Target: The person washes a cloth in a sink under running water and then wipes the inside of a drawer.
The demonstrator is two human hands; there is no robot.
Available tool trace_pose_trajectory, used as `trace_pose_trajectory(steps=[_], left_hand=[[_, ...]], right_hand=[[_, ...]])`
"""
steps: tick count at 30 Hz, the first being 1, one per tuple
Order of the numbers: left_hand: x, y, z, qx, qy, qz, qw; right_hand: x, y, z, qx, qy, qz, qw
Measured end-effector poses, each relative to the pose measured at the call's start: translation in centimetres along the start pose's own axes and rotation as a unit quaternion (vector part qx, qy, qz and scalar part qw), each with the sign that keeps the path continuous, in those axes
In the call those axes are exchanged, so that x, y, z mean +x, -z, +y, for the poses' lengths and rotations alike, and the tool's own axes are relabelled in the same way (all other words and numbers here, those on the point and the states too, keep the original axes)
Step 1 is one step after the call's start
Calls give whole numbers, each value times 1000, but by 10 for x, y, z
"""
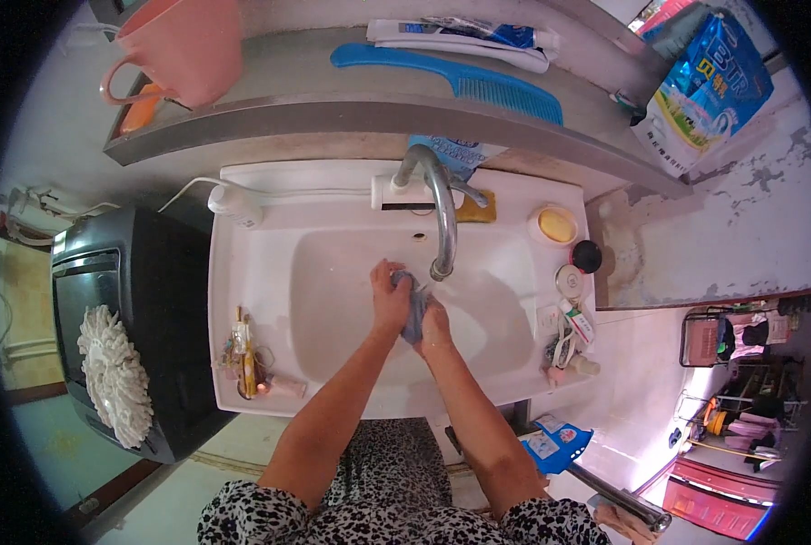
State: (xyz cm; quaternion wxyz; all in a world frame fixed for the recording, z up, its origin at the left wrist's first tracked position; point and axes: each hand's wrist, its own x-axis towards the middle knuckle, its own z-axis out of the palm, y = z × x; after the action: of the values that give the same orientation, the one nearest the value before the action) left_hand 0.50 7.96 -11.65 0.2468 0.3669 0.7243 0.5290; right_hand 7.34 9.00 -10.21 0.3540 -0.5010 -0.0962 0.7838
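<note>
Washbasin (253, 313), glossy white with a rounded rectangular bowl, fills the middle. Above it runs a flat grey shelf (287, 65) with a straight, metallic-looking front edge. At the left stands a black, smooth-sided, boxy appliance (183, 263), bearing a white mop head (114, 377) of shaggy, stringy strands. On the shelf lie a blue, fine-toothed comb (442, 74) and, to its left, a smooth pink mug (184, 56) with a curved handle. A shiny chrome faucet (445, 209) arches over the bowl. Near its spout, the person's left hand (389, 295) and right hand (434, 324) meet, the grip of both closed on 1 limp, crumpled grey-blue cloth (413, 313) held above the bowl. An oval yellow soap bar (558, 223) sits in a round dish on the right rim.

The mug's top is cut off by the upper edge. Most right-hand fingers are hidden, and small items (246, 354) on the left rim blur together.
</note>
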Motion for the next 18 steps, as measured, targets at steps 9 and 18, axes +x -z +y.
trace_pose_trajectory(steps=[9, 18], left_hand=[[-46, -8, 12, -5, -29, -135, 990], [-12, 20, 31, -296, 237, -109, 919]], right_hand=[[14, 25, -8, 113, -60, -201, 971], [3, 21, -8, -55, 72, -126, 988]])
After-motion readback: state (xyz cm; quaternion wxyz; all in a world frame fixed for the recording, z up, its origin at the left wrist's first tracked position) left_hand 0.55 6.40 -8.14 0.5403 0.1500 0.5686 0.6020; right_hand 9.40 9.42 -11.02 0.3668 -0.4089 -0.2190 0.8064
